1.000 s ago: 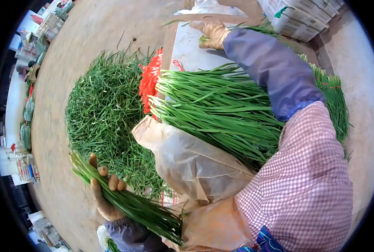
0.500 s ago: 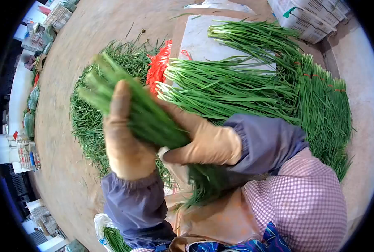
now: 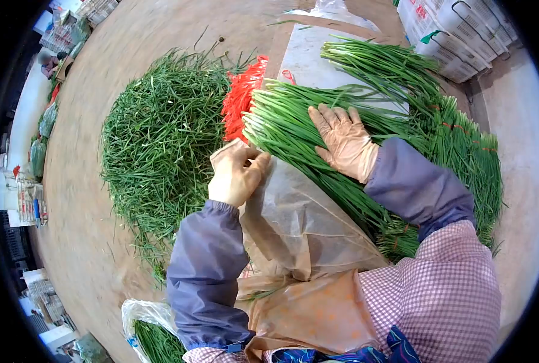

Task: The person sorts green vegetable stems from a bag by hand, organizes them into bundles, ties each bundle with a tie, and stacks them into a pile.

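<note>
My left hand [image 3: 239, 173], in a tan glove, is closed with thumb and fingers pinched at the upper corner of a clear plastic sheet [image 3: 305, 212]. It is beside the pale cut ends of a pile of garlic chives [image 3: 293, 124]. My right hand [image 3: 345, 142], also gloved, lies palm down on the green leaves of that pile with its fingers stretched out. A bundle of red ties [image 3: 244, 97] is just above my left hand. Under my right forearm, chive ends with a red band [image 3: 402, 233] show partly.
A heap of loose green trimmings [image 3: 163, 133] lies on the floor at left. Banded chive bunches [image 3: 463, 157] are stacked at right. White crates [image 3: 448, 36] stand at the upper right. A plastic bag [image 3: 151, 314] at the bottom holds more chives.
The chive bunch that both hands held up is out of them. My right hand has moved up and right onto the pile, and my left hand has moved right to the sheet.
</note>
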`<state>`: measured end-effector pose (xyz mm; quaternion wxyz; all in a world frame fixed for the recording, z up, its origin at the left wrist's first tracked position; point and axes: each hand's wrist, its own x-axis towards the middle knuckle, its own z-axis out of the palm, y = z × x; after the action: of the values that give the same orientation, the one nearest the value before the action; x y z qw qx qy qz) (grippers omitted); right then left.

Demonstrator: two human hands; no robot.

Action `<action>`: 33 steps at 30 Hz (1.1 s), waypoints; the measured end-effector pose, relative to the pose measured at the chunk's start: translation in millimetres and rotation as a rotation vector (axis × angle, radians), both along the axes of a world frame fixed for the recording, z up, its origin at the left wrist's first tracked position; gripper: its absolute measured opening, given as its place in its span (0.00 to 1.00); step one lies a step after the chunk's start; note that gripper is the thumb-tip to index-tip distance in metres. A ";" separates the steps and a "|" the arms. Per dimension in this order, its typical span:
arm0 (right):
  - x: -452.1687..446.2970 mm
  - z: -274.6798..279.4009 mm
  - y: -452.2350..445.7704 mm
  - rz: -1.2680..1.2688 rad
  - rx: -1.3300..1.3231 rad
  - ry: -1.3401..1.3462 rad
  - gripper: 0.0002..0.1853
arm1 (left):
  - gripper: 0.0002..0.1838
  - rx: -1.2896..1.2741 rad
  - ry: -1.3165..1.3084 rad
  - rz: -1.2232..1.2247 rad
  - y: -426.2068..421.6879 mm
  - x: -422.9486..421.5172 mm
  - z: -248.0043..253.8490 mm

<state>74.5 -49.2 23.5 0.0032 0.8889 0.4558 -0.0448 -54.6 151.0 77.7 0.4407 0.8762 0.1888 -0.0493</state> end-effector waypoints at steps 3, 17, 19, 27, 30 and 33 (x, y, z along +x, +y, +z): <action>4.4 8.6 -14.3 0.049 0.040 0.026 0.45 | 0.19 0.104 0.056 -0.076 2.0 0.9 -12.7; -52.1 -32.1 12.8 -0.128 0.192 -0.113 0.55 | 0.12 -0.294 0.188 -0.244 44.2 31.8 -46.5; -34.1 -34.9 4.3 -0.078 0.235 -0.108 0.55 | 0.12 -0.304 0.144 -0.248 57.3 27.8 -56.3; -17.1 -10.2 -4.4 0.028 0.078 -0.028 0.55 | 0.10 -0.435 0.155 -0.301 46.5 29.3 -56.8; -17.2 26.5 -17.2 0.043 0.295 0.026 0.45 | 0.10 -0.439 0.102 -0.335 48.8 39.4 -62.8; -34.5 63.3 -4.8 0.096 0.744 -0.093 0.22 | 0.11 -0.436 0.114 -0.338 46.5 44.3 -64.4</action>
<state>40.0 -54.0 86.8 -0.2971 0.8081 0.4814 0.1642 -10.2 197.5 13.3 0.5930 0.7756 0.0494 -0.2107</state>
